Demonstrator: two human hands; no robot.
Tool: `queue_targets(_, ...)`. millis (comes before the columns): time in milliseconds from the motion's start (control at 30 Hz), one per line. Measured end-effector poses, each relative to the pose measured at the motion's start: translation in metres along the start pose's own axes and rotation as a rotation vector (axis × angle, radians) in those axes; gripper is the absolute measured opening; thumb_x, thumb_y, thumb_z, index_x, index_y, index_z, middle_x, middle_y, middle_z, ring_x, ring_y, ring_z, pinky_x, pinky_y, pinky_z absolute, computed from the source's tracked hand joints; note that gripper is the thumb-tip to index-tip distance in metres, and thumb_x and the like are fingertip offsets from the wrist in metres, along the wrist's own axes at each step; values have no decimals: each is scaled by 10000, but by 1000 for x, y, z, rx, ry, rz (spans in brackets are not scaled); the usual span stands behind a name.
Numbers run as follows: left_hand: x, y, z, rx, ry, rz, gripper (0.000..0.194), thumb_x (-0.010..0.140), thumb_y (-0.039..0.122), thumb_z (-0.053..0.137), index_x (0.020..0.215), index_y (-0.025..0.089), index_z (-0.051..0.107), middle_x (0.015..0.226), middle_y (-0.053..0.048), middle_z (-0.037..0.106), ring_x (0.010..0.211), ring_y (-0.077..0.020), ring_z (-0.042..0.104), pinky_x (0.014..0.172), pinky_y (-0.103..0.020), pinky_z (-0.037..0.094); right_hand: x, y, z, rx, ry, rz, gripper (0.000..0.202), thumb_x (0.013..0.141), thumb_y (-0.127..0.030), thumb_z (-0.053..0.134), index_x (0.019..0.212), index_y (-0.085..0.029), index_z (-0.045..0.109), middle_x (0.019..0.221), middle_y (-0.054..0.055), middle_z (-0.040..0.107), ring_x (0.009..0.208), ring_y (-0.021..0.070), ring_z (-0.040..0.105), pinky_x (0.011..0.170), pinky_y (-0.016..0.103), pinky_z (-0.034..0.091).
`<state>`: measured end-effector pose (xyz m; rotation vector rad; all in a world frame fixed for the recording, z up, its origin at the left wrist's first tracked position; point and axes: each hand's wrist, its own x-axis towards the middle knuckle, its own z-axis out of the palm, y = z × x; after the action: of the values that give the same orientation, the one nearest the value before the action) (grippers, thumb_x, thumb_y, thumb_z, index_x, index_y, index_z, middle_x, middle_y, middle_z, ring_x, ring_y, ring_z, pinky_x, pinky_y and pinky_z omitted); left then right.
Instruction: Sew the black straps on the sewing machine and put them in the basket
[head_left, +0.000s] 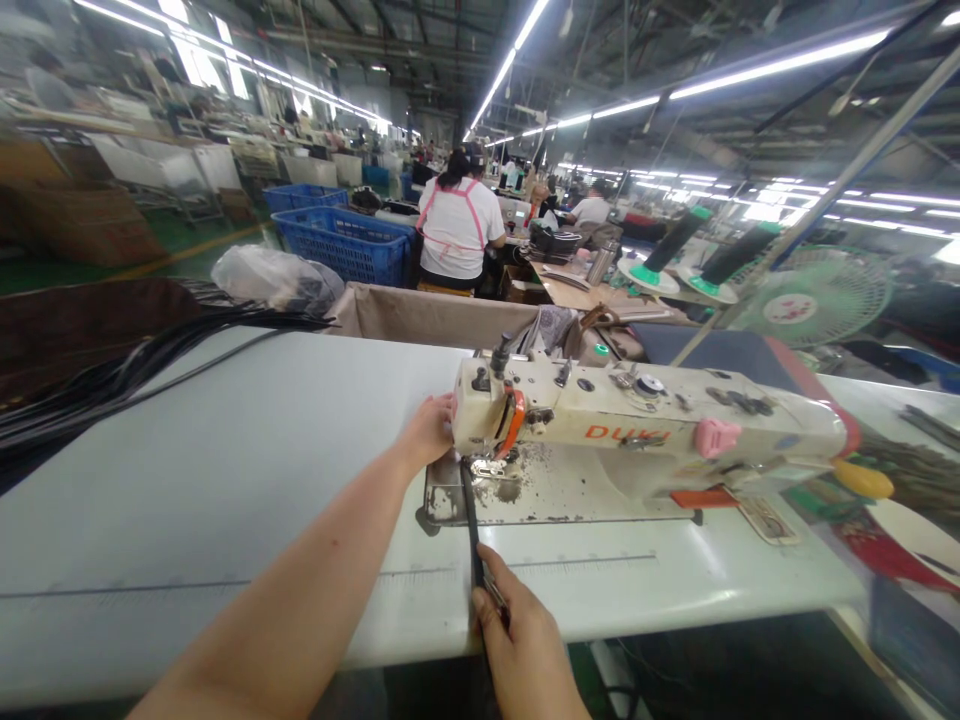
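A narrow black strap [471,510] runs from under the needle area of a white sewing machine [645,420] toward me and over the table's front edge. My right hand [521,640] is closed on the strap near that edge, thumb and forefinger pinching it. A small metal tool [495,594], perhaps thread snips, also sits in this hand. My left hand [431,430] reaches to the left side of the machine head, close to the strap's far end. Its fingertips are hidden behind the head, so what they touch does not show.
Many black strips [150,365] lie at the table's left end. Behind the table [247,480] stands a fabric-lined bin [420,315]. Two thread cones [671,245] and a green fan [810,298] are at right. A co-worker [460,225] sits ahead, beside blue crates [341,245].
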<state>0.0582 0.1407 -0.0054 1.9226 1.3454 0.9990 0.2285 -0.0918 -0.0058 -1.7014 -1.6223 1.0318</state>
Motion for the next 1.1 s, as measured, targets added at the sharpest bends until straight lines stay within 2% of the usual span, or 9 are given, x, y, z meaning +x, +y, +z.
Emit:
queue_targets(100, 0, 0, -1, -59, 13, -17, 508, 727, 129, 701, 1208, 275, 775, 1271, -70, 766, 1222, -351, 671, 1102, -506, 497, 2, -2, 0, -5, 3, 15, 498, 971, -299, 512, 1436, -167, 633, 1365, 147, 707, 1282, 309, 662, 1119, 478, 503)
queue_targets(200, 0, -3, -2, -99, 37, -61, 397, 708, 163, 721, 1084, 251, 813, 1190, -79, 792, 1189, -380, 673, 1081, -506, 505, 5, -2, 2, 5, 5, -11, 492, 972, -258, 495, 1442, -190, 621, 1360, 126, 712, 1276, 284, 663, 1121, 436, 501)
queue_targets(300, -1, -7, -3, -145, 63, -122, 215, 688, 199, 725, 882, 222, 815, 1029, -72, 818, 1111, -378, 692, 999, -452, 535, 8, 2, 4, 0, 108, -106, 480, 942, -215, 520, 1406, -217, 641, 1263, 119, 734, 1179, 259, 694, 1049, 384, 544)
queue_targets(400, -3, -11, -3, -211, 98, -194, 111, 660, 227, 730, 764, 213, 765, 926, -55, 808, 1040, -331, 707, 919, -382, 533, 7, 4, 4, -27, 221, -169, 409, 941, -227, 531, 1322, -218, 680, 1102, 109, 708, 1019, 238, 701, 928, 355, 584)
queue_targets(533, -8, -13, -5, -354, 184, -315, 152, 681, 348, 709, 720, 204, 679, 786, -41, 753, 925, -275, 698, 807, -338, 530, 0, -5, -1, -20, 259, -201, 350, 974, -273, 551, 1299, -223, 671, 1156, 113, 674, 1084, 243, 664, 987, 376, 556)
queue_targets(633, -14, -11, -10, -503, 253, -379, 233, 709, 422, 677, 681, 205, 596, 706, -28, 693, 845, -240, 687, 791, -338, 549, -5, -16, -5, 39, 265, -238, 315, 1019, -340, 535, 1279, -217, 664, 1234, 129, 650, 1160, 245, 627, 1040, 383, 519)
queue_targets(767, -31, -5, -21, -708, 296, -388, 313, 721, 470, 716, 742, 185, 587, 777, -51, 703, 858, -218, 712, 883, -372, 593, -1, -32, -3, 122, 190, -262, 279, 1050, -367, 470, 1073, -208, 698, 1115, 108, 673, 1078, 228, 629, 986, 362, 501)
queue_targets(933, -70, 1, -36, -815, 342, -379, 399, 703, 474, 817, 849, 148, 639, 853, -61, 715, 871, -205, 733, 991, -431, 598, 17, -43, 13, 304, 18, -121, 391, 1020, -545, 474, 936, -213, 663, 769, 20, 636, 710, 178, 582, 668, 303, 449)
queue_targets(1100, -114, 6, -48, -736, 408, -395, 420, 739, 508, 824, 924, 159, 683, 933, -73, 765, 973, -233, 751, 1029, -411, 576, 44, -49, 31, 589, -135, 22, 558, 898, -747, 561, 902, -197, 658, 776, 15, 685, 527, 100, 446, 507, 257, 321)
